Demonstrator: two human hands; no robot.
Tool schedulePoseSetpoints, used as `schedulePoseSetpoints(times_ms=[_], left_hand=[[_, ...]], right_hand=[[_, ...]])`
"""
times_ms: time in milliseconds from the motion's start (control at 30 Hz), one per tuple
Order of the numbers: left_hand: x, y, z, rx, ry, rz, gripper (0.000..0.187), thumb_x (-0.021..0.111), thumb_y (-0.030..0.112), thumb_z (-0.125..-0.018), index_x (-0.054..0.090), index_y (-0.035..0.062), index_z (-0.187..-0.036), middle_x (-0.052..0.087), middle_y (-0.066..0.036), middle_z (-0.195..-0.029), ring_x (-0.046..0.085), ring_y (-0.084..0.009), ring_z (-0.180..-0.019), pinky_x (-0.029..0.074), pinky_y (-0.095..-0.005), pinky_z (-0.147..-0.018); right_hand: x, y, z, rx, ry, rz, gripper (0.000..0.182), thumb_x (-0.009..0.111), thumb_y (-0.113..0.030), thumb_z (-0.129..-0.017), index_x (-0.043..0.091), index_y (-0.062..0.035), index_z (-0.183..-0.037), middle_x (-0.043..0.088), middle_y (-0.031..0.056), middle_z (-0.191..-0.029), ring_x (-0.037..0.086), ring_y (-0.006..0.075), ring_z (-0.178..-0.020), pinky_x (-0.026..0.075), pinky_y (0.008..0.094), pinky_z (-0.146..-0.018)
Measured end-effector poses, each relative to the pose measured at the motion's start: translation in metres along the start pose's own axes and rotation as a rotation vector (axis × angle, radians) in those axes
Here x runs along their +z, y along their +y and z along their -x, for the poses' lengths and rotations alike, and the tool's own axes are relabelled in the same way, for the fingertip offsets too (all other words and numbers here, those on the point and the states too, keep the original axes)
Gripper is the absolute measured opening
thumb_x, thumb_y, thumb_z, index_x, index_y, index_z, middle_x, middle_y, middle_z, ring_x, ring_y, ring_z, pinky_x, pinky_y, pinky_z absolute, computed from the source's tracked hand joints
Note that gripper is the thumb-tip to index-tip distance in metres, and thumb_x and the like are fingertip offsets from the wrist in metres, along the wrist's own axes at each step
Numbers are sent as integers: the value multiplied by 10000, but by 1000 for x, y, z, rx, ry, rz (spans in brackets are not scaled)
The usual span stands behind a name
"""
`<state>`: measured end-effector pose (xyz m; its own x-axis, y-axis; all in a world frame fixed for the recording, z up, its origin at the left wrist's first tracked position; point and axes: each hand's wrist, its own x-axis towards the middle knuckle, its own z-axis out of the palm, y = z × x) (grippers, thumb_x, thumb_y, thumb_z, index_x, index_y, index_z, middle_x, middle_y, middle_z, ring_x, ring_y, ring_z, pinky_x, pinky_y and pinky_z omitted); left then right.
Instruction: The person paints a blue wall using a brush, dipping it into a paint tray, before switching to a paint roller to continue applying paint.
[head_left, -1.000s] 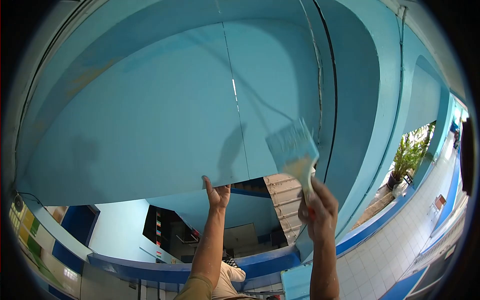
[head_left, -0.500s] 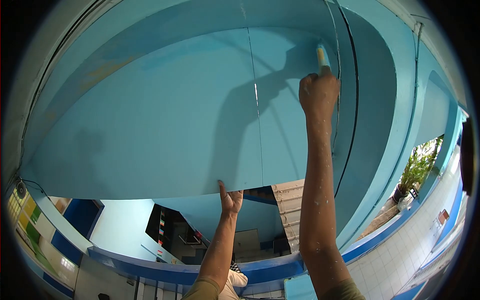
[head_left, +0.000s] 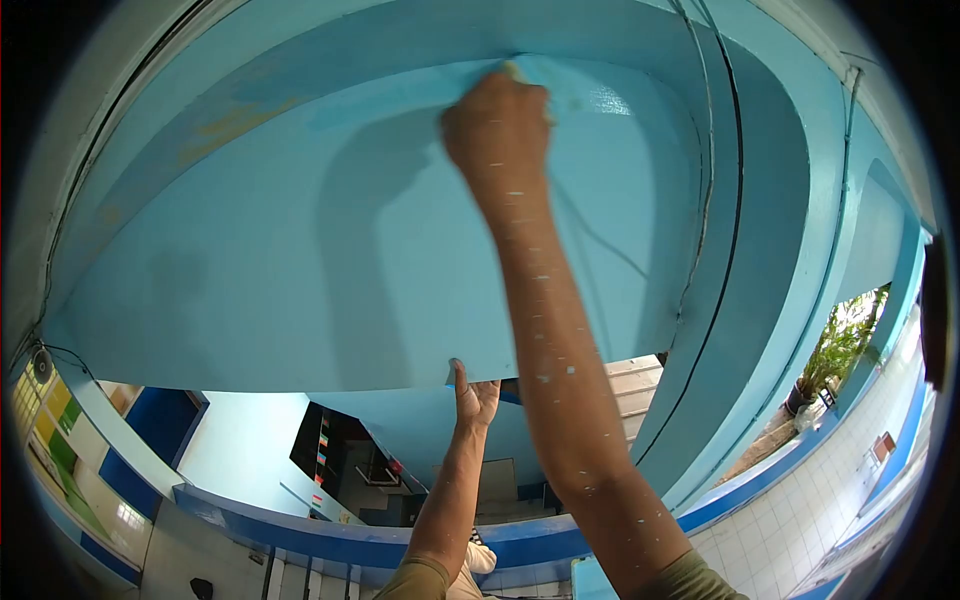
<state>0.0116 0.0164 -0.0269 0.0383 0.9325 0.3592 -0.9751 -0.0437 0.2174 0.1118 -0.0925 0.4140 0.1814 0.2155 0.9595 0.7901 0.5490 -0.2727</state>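
Note:
I look up at a light blue painted ceiling panel (head_left: 300, 250). My right hand (head_left: 498, 130) is stretched far up against the panel near its upper edge, closed around a paintbrush (head_left: 513, 70) whose tip just shows above my knuckles. Paint specks dot my forearm. My left hand (head_left: 474, 395) is raised lower down, its fingers resting on the panel's lower edge.
A black cable (head_left: 735, 200) and a crack run down the curved blue wall at right. Below are a stair underside (head_left: 630, 375), a dark blue beam (head_left: 330, 535), a tiled floor (head_left: 830, 510) and a potted plant (head_left: 835, 340) at right.
My right hand has swept the brush up from chest height to the panel, then leftwards across it. My left hand has stayed at the panel's lower edge.

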Motion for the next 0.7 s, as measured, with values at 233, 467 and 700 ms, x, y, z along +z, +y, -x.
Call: schedulePoseSetpoints(times_ms=[233,467,700], left_hand=[[-16,3,-7,-82,-28,41,666,772,413,-855,492,117,-1381,575,-15,-1376,548,-204,-1279,496,-398,-1079],[33,-6,13,94,-13,-86,619,748,432,-868,511,163,-1373,579,-10,-1368,544,-210,-1286,485,-410,-1090],[9,-3,6,4,-14,11,601,761,377,-875,516,119,-1359,588,-8,-1363,540,-190,-1290,476,-379,-1102]], right_hand=[[-40,-33,25,114,-60,-152,168,642,-84,-754,630,83,-750,668,284,-798,670,457,-787,563,507,-712],[-73,70,-12,237,-50,120,277,647,-158,-772,656,100,-872,680,294,-797,677,469,-772,563,483,-747],[1,-28,6,92,2,-64,228,710,-126,-744,665,35,-900,656,308,-902,655,486,-895,566,506,-797]])
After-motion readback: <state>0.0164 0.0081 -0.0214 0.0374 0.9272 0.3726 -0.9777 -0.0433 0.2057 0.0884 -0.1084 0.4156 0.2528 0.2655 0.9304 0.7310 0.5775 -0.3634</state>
